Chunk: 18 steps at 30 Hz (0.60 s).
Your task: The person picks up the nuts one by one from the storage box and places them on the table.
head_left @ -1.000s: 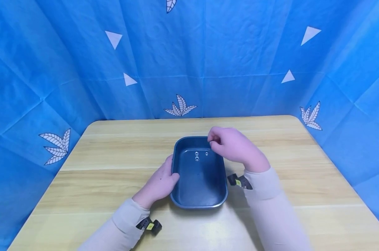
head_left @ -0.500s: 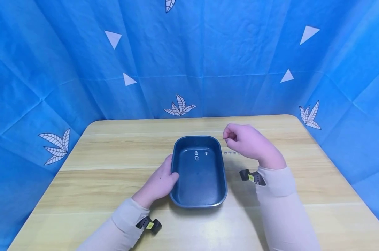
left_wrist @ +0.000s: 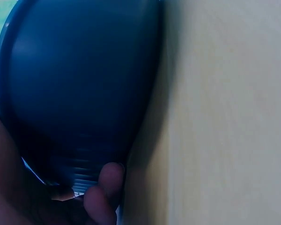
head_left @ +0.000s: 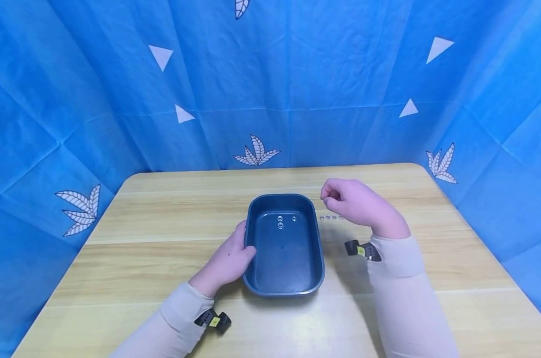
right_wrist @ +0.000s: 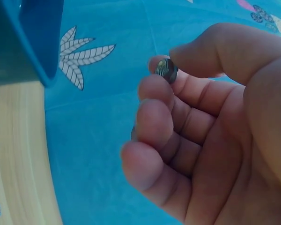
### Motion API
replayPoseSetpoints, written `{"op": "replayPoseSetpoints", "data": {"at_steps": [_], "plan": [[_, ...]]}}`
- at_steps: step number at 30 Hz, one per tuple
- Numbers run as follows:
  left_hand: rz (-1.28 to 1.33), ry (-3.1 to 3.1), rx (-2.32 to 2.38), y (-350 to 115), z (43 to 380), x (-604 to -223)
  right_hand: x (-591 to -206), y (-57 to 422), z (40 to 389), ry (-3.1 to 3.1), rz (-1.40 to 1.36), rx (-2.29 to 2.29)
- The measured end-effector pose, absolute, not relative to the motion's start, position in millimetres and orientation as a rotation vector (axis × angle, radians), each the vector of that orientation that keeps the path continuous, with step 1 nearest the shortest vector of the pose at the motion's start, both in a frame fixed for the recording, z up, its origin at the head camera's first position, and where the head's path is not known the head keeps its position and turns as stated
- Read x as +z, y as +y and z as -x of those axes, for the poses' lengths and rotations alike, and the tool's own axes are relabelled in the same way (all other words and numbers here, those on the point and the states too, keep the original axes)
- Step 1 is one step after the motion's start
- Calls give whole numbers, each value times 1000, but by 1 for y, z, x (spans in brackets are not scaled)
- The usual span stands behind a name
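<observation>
A dark blue rectangular tray [head_left: 283,268] with rounded corners sits mid-table. My left hand [head_left: 225,261] grips its left wall, thumb over the rim and fingers outside; in the left wrist view, fingertips [left_wrist: 111,178] press its outer side. Inside, toward the far end, lie a few small metal nuts [head_left: 280,225]. My right hand [head_left: 357,201] is raised to the right of the tray's far corner. Between thumb and index finger it pinches a small shiny metal nut [right_wrist: 166,70], threads showing in the right wrist view. The other fingers curl loosely.
Several small metal nuts [head_left: 328,218] lie in a row on the wooden table [head_left: 163,214], just right of the tray and partly below my right hand. A blue patterned curtain [head_left: 288,89] surrounds the table's back and sides.
My right hand has moved right, from over the tray's far right corner to above the table, uncovering the row of nuts. Left hand, tray and the nuts inside stay put.
</observation>
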<state>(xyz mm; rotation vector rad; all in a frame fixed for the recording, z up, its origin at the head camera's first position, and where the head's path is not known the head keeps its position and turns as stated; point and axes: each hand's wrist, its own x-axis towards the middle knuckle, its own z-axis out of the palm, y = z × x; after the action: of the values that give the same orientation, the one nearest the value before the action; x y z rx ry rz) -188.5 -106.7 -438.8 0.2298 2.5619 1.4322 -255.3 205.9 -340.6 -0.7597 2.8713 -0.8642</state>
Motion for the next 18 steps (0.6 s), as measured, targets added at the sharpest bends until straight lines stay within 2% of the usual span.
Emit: {"op": "replayPoseSetpoints", "data": {"at_steps": [18], "plan": [[-226,2559,1429,-107,188,-437,-360,237,270,2860,587,-798]]}}
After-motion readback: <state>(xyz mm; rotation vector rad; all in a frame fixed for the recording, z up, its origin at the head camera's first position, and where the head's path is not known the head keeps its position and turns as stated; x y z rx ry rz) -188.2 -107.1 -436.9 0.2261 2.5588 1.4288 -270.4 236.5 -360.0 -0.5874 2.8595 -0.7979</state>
